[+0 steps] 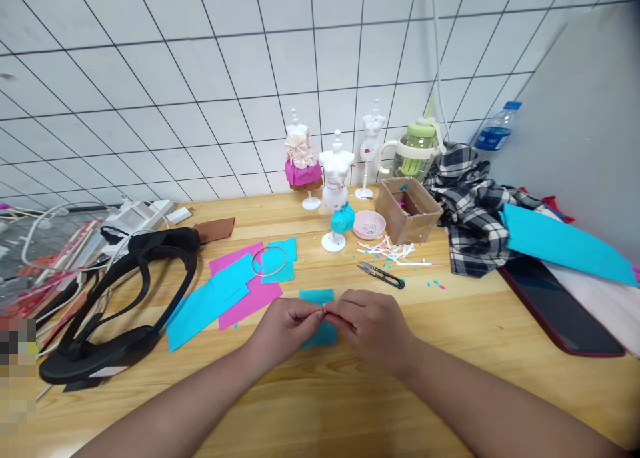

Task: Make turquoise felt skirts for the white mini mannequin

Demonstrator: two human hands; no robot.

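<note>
My left hand (290,321) and my right hand (373,321) meet fingertip to fingertip, thumb and forefinger pinched on each. Something tiny and pale shows between the tips, too small to name. Beneath them a blue piece of cloth (320,335) lies flat on the table. Just beyond my right hand are black thread snips (383,275). A small white dress form (336,171) with a gathered blue piece (343,218) on its stand is farther back. Left of my hands, blue cloth strips (213,298) overlap a magenta piece (250,305), with a metal ring (269,261) on top.
Behind stand a dressed form (303,158), another form (371,138), a pink dish (369,225), a cardboard box (407,211) and a green-lidded jug (420,145). A black headset strap (173,305) and cables occupy the left; plaid cloth (470,205) and a phone (560,311) the right.
</note>
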